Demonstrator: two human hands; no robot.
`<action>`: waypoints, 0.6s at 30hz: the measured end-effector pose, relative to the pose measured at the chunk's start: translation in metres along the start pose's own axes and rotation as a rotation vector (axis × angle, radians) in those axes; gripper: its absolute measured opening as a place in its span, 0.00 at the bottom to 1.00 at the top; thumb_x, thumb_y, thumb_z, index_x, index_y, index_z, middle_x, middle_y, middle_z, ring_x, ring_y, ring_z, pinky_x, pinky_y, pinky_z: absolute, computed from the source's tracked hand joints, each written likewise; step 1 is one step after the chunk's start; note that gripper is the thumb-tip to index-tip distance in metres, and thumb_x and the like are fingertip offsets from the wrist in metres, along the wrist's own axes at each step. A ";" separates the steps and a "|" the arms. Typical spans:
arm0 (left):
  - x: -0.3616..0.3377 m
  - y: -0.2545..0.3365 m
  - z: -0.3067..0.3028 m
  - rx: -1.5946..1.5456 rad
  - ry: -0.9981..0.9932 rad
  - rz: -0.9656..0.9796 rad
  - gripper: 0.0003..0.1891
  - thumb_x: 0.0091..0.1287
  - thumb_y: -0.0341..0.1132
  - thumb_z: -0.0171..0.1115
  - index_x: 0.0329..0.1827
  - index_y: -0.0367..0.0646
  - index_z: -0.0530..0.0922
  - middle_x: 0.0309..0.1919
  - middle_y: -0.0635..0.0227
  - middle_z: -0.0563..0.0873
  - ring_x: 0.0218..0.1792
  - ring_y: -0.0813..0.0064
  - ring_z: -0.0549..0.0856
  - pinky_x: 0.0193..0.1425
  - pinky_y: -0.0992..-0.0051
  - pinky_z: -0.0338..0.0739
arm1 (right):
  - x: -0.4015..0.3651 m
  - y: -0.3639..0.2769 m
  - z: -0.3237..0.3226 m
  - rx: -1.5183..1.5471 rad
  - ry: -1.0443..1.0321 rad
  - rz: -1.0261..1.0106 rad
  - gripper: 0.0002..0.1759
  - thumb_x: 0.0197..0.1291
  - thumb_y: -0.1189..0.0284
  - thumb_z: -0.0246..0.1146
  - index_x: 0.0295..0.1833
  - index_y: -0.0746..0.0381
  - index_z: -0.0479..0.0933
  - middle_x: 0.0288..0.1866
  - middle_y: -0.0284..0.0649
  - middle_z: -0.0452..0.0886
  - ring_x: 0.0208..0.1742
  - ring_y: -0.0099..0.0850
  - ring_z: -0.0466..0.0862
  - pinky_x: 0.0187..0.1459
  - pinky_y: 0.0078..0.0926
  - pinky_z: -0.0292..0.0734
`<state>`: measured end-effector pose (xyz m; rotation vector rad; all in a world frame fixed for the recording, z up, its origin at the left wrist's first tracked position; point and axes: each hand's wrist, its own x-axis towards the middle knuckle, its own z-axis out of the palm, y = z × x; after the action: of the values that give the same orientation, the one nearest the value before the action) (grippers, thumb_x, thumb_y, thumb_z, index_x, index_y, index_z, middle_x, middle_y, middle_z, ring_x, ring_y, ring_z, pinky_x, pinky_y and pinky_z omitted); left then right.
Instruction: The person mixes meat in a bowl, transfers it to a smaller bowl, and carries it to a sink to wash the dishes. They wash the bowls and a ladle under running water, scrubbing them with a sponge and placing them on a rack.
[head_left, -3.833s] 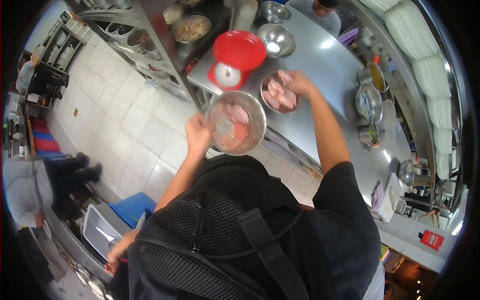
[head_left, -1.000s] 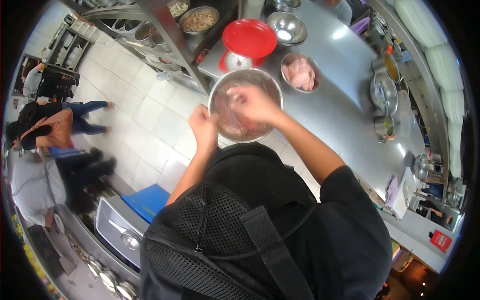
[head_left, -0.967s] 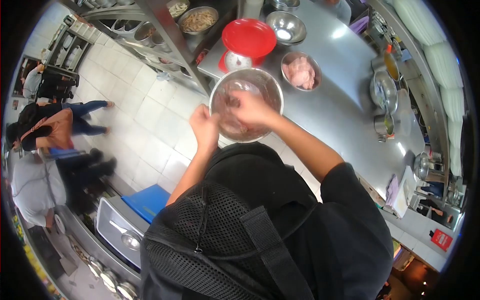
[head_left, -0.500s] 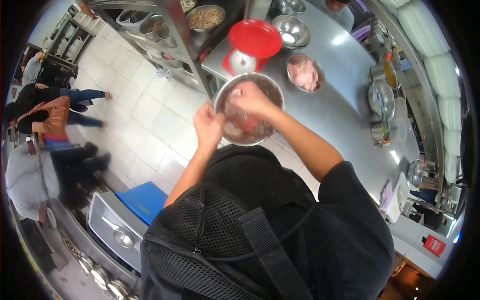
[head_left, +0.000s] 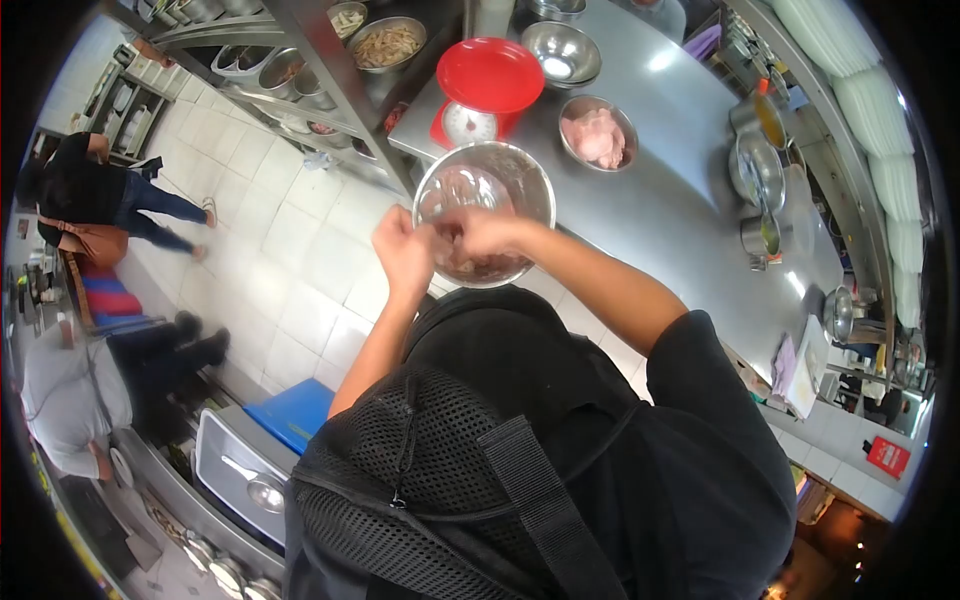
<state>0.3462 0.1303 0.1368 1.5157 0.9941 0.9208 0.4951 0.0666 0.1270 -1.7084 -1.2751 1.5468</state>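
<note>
My left hand point(head_left: 401, 250) is closed on the left rim of a round metal bowl point(head_left: 535, 185), held in front of my body beside the table edge. Inside the bowl, my right hand point(head_left: 488, 233) has its fingers bent together over wet, reddish-brown contents point(head_left: 478, 268); they are blurred, and what the fingers hold is hidden. Just beyond the bowl stands a red kitchen scale point(head_left: 469, 125) with a red dish point(head_left: 490, 75) on top. Pale pink raw meat point(head_left: 597, 138) lies in a second metal bowl point(head_left: 567, 150) on the table.
The steel table point(head_left: 680, 150) stretches away to the right, with pots point(head_left: 757, 170) along its far side. A shelf rack point(head_left: 330, 80) with food bowls stands at upper left. Below left are a grey bin point(head_left: 225, 450) and a blue lid point(head_left: 295, 415). Other people point(head_left: 75, 390) stand at left.
My right hand has moved down and left inside the bowl, closer to my left hand. The view has shifted slightly. A person at the left has changed position.
</note>
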 end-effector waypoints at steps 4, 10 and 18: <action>-0.003 -0.003 0.004 -0.025 -0.016 0.013 0.14 0.46 0.19 0.57 0.17 0.44 0.60 0.16 0.77 0.65 0.22 0.85 0.62 0.23 0.78 0.56 | 0.010 0.001 0.002 -0.045 -0.140 0.028 0.32 0.40 0.78 0.71 0.57 0.63 0.74 0.43 0.39 0.82 0.46 0.31 0.80 0.47 0.30 0.77; -0.002 0.003 0.010 -0.057 -0.119 -0.086 0.14 0.46 0.19 0.57 0.17 0.44 0.60 0.16 0.77 0.65 0.20 0.85 0.63 0.20 0.77 0.57 | 0.006 -0.005 -0.004 -0.076 -0.258 0.032 0.34 0.39 0.81 0.68 0.59 0.63 0.72 0.45 0.44 0.82 0.44 0.33 0.84 0.32 0.29 0.80; 0.006 0.007 0.019 -0.103 -0.115 -0.143 0.16 0.44 0.19 0.60 0.16 0.44 0.60 0.15 0.77 0.64 0.20 0.84 0.63 0.20 0.76 0.56 | -0.026 0.010 -0.037 0.486 -0.201 0.056 0.27 0.44 0.88 0.60 0.55 0.67 0.71 0.34 0.42 0.82 0.37 0.34 0.85 0.25 0.31 0.80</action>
<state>0.3671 0.1281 0.1414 1.3769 0.9452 0.7636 0.5357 0.0477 0.1394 -1.3124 -0.8455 1.9099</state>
